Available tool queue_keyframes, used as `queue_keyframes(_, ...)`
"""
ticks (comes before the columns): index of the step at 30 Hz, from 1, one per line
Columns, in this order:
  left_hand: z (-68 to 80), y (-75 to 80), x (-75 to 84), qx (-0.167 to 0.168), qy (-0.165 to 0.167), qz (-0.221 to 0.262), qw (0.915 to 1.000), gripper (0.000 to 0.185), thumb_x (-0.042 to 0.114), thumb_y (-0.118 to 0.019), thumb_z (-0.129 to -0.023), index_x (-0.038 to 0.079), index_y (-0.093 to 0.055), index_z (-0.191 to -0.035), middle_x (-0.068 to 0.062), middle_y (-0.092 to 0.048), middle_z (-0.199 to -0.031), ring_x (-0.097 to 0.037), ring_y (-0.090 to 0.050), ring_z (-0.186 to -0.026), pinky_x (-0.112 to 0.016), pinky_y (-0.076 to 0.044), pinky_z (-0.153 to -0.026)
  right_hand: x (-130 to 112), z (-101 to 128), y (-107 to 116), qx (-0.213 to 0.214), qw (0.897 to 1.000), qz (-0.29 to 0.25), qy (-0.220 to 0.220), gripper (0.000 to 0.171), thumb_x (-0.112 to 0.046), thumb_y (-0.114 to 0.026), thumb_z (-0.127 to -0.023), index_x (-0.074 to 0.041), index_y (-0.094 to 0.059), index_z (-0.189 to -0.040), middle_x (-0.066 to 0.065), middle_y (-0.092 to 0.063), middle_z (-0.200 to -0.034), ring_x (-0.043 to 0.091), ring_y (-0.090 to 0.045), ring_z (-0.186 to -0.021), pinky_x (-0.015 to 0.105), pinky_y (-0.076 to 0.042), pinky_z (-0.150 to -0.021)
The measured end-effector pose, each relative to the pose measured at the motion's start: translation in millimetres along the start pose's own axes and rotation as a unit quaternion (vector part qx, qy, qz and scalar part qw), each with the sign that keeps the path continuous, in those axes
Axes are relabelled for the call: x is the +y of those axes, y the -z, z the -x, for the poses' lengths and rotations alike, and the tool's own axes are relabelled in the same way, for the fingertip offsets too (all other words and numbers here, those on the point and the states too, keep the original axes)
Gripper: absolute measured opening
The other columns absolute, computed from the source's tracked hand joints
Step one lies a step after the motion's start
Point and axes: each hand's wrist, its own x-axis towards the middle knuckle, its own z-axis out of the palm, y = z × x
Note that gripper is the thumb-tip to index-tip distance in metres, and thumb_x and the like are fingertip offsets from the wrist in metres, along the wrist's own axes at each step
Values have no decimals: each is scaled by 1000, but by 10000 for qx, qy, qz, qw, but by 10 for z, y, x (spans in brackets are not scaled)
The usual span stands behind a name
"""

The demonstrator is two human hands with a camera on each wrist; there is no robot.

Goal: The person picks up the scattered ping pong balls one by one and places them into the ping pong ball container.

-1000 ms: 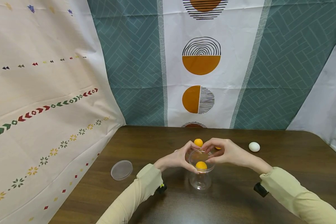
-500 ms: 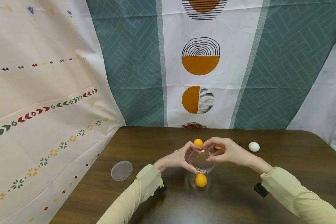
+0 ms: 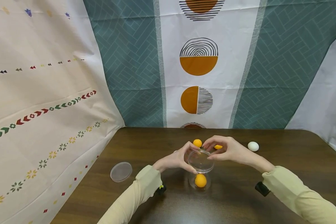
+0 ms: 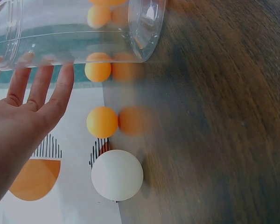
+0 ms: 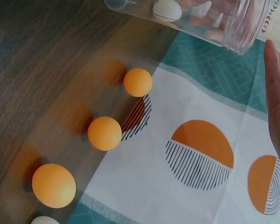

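At the lower left of the head view a round clear lid lies flat on the dark wooden table, well apart from the rest, so the jar's mouth is open. Near the lower middle stands the clear plastic jar, upright, with one orange ball resting on its bottom. The left hand curls its thumb and fingers round the jar's rim from the left, seemingly to steady it. Just behind the rim, a second orange ball lies on the table. The right hand hovers at the rim's far right side with fingers loosely bent, holding nothing that can be made out; whether its fingertips touch the rim cannot be told. Another orange ball peeps out behind this hand. Further right, a white ball sits alone on the table. Patterned cloths hang behind. No brand, label or readable writing shows on anything.
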Motion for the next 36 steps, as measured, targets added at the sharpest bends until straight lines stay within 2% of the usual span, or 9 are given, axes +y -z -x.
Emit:
queue_keyframes(3, 7, -6, 7, 42, 32, -37, 10000, 67, 2, -75, -70, 16, -33, -120, -2, -45, -121, -15, -45, -112, -32, -41, -87, 6, 23, 38, 81, 10000, -31, 8, 39, -1, -71, -76, -4, -56, -112, 14, -56, -103, 31, -55, -90, 35, -50, -73)
queue_keyframes(7, 15, -14, 12, 94, 66, 11, 9999, 67, 0, -75, -70, 16, -34, -120, -2, -47, -119, -17, -47, -111, -31, -41, -87, 21, 58, 94, 252, 9996, 78, 121, 41, 2, -71, -75, -2, -55, -112, 12, -56, -106, 30, -55, -90, 35, -50, -71)
queue_keyframes(10, 24, -16, 9, 106, 56, 149, 9998, 68, -2, -75, -70, 14, -33, -121, -9, -46, -122, -24, -46, -113, -32, -41, -87, 27, 82, 133, 322, 9993, 128, 144, 40, 3, -70, -76, 1, -55, -112, 12, -56, -106, 28, -56, -89, 36, -50, -72)
queue_keyframes(15, 22, -10, 3, 56, 7, 236, 9997, 68, -2, -75, -70, 12, -32, -121, -21, -41, -125, -36, -41, -116, -34, -41, -88, 27, 132, 197, 393, 9990, 188, 28, 38, 0, -70, -77, -1, -55, -112, 13, -57, -104, 22, -55, -90, 37, -49, -73)
queue_keyframes(20, 5, -7, 2, -19, -4, 212, 9998, 67, 0, -74, -71, 9, -31, -122, -23, -38, -126, -38, -39, -117, -37, -40, -89, 29, 196, 276, 397, 9989, 200, -164, 39, -3, -70, -78, -1, -54, -113, 10, -58, -104, 23, -55, -92, 37, -49, -74)
queue_keyframes(29, 13, -14, 5, 22, 86, 135, 9999, 66, 1, -74, -71, 14, -32, -120, -4, -46, -121, -22, -45, -113, -33, -41, -88, 142, 306, 435, 698, 9951, 519, -474, 39, -4, -69, -79, 1, -54, -114, 9, -59, -106, 21, -57, -92, 33, -49, -76)
queue_keyframes(36, 10, -11, -5, 51, 48, 152, 9999, 66, -2, -74, -70, 13, -33, -120, -4, -47, -120, -20, -46, -113, -32, -40, -89, 218, 382, 531, 812, 9937, 595, -497, 39, -5, -69, -80, -1, -54, -116, 11, -58, -109, 23, -58, -93, 32, -48, -77)
